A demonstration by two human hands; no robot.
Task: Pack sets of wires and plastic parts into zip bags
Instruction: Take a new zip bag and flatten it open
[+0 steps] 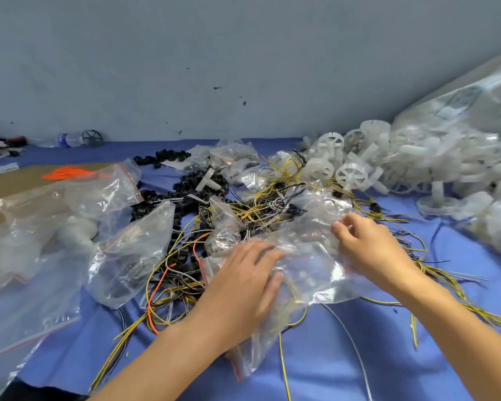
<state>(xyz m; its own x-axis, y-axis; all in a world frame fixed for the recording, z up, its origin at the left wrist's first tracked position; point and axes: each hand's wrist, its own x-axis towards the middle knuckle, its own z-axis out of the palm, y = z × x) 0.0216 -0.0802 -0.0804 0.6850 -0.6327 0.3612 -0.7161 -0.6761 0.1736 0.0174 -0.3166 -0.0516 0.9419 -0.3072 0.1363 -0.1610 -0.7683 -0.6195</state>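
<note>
The left hand (243,285) lies flat with its fingers straight, pressing down on a loose stack of clear zip bags (310,273) in the middle of the blue cloth (359,363). The right hand (370,250) rests on the far right part of the same stack. Its fingers are curled and its thumb and fingertips pinch the thin film at the top edge.

The bags sit right on top of a tangle of wires (272,205), mostly yellow and black, with some white and a few orange strands. The wires spread out from under the stack on every side and trail toward the near edge.

Black plastic rings (185,195) lie scattered behind and to the left of the tangle, and a white T-shaped part (207,182) sits among them. To the left, a puffed-up bag (133,250) holding dark pieces rests against the wires, with more clear bags (41,241) piled beyond it.

At the right, white plastic wheels (350,172) are heaped up and spill from a very large clear sack (460,111) that leans along that side.

Farther back on the left are a bundle of orange wire (67,172) on a brown board (12,183) and a water bottle (70,138) lying by the grey wall (214,53).
</note>
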